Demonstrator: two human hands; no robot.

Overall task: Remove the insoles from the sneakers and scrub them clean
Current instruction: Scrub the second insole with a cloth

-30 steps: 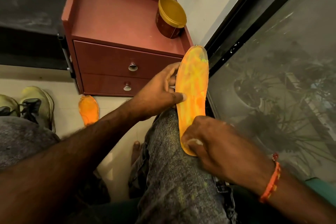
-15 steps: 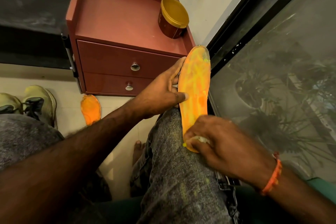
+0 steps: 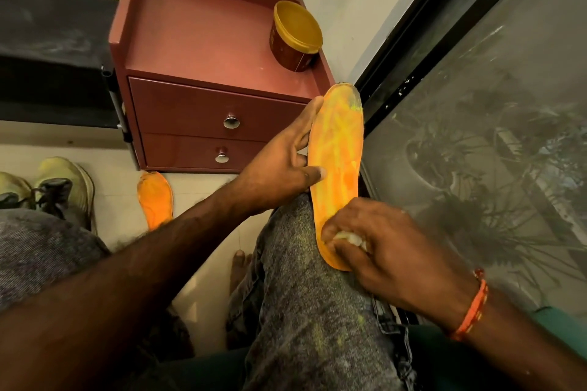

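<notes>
Insole (image 3: 338, 152) on knee; left hand (image 3: 279, 168) grips edge, right hand (image 3: 384, 251) presses pale wad (image 3: 349, 236) onto heel.

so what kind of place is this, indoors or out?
Indoors, probably a home room by a window. A small red drawer unit stands against the wall on a pale floor, sneakers lie on that floor, and a large dusty window looks out on potted plants.
</notes>
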